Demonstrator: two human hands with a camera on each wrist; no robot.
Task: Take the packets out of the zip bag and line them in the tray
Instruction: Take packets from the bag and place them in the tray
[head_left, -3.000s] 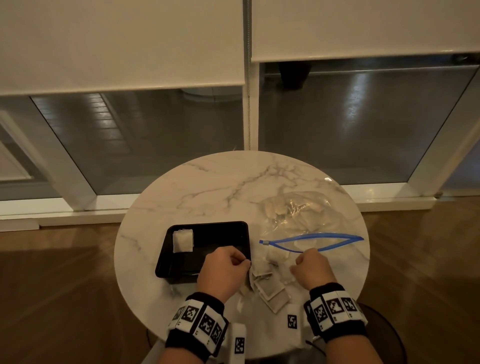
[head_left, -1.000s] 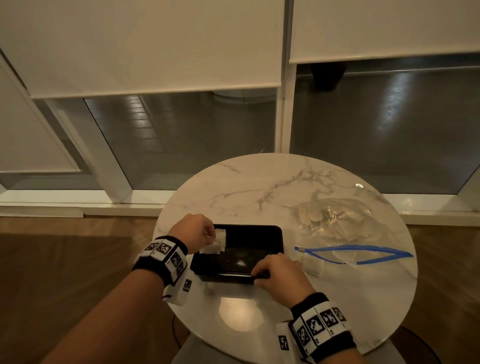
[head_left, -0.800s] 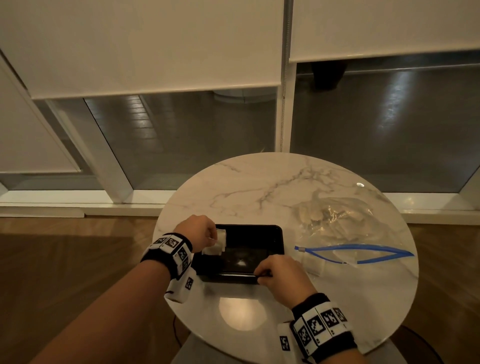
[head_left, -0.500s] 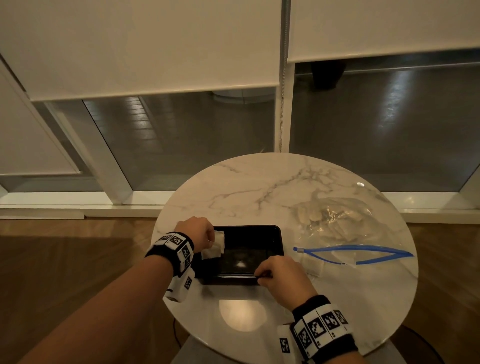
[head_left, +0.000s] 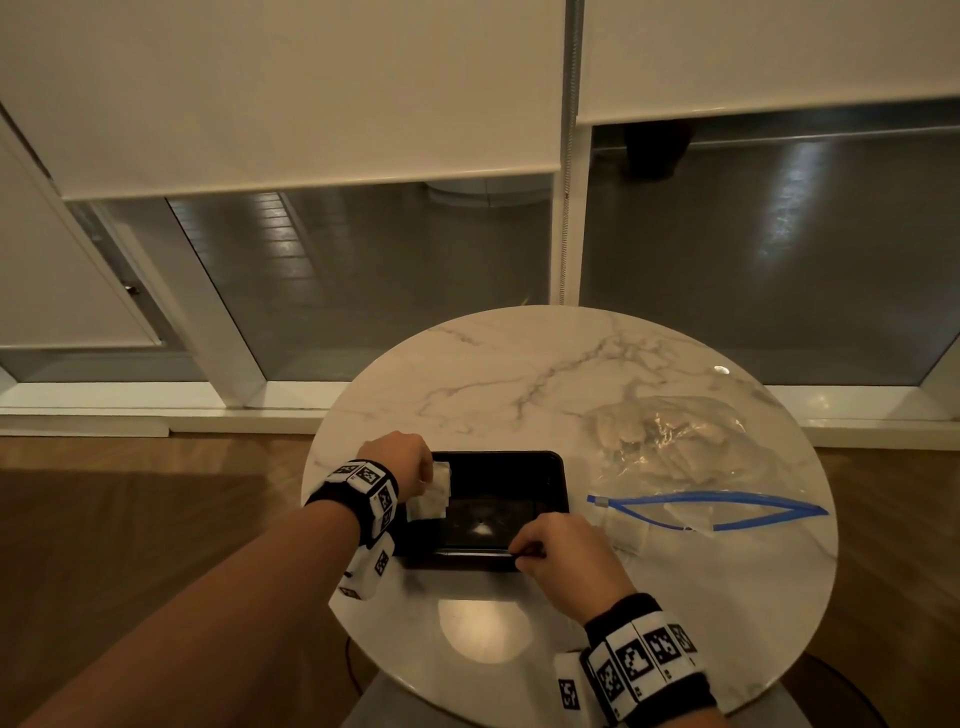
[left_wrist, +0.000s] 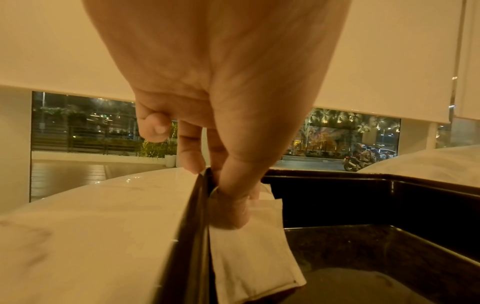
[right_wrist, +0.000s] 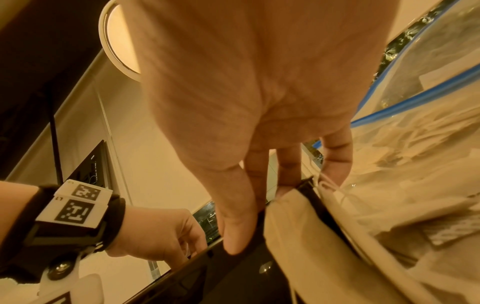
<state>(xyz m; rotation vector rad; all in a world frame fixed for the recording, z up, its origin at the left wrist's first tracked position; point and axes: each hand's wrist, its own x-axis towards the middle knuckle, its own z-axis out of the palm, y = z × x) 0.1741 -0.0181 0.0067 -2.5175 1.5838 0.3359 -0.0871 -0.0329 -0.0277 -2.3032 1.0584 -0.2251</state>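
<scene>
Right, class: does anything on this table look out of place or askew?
One loose packet lies on the marble table between the black tray and the zip bag, in neither. The left hand pinches a second packet on edge against the tray's left wall.

right hand (head_left: 566, 556) covers tray (head_left: 550, 467) corner

The table (head_left: 519, 374) is polished, veined marble, mirroring a lamp. The tray (head_left: 553, 470) is glossy black plastic. The packet (left_wrist: 249, 253) looks like matt white paper. The bag (head_left: 691, 452) is clear crinkled plastic film. The floor (head_left: 130, 519) at lower left is smooth wood.
</scene>
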